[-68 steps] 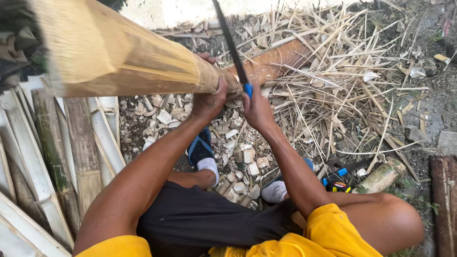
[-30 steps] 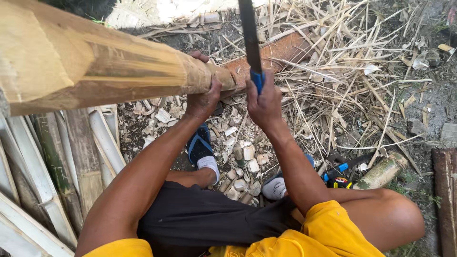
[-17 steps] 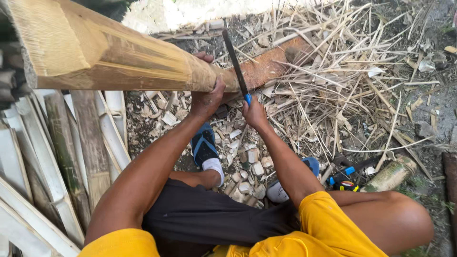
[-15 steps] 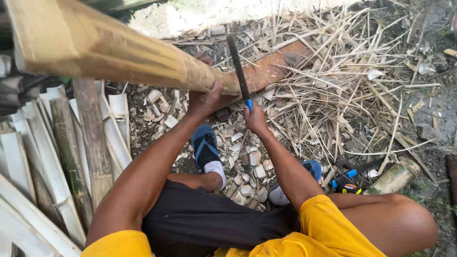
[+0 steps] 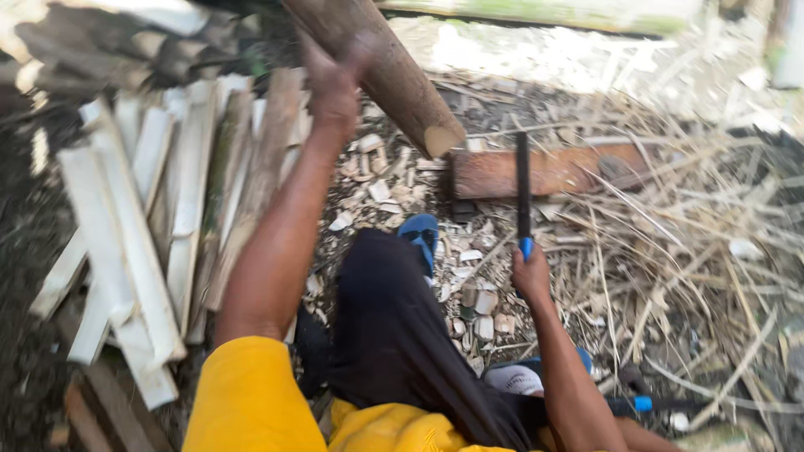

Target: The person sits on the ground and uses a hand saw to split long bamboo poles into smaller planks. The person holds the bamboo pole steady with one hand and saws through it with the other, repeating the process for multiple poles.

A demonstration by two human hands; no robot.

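Here the bamboo pole (image 5: pixel 394 75) slants rightward below the left hand (image 5: pixel 335 79) grip.

Hands: 2, left hand (image 5: pixel 335 79), right hand (image 5: pixel 532 274)
Bamboo pole (image 5: pixel 394 75): 1
Machete (image 5: pixel 523 197): 1
Wood block (image 5: pixel 548 172): 1
Blue sandals (image 5: pixel 421 237): 2
Split slats (image 5: pixel 159 226), left: approx. 10, blurred

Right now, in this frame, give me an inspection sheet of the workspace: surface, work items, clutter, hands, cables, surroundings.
Surface: bare ground strewn with dry slivers and chips.
Work items: thick bamboo pole, cut end lifted over a reddish wooden block; long dark blade with blue handle.
Clutter: pale wood chips; pile of thin dry strips.
Hands: left hand grips the pole; right hand grips the blade's handle.
Cables: nothing seen.
Surroundings: split bamboo slats stacked on the left; blue sandal on the person's foot.
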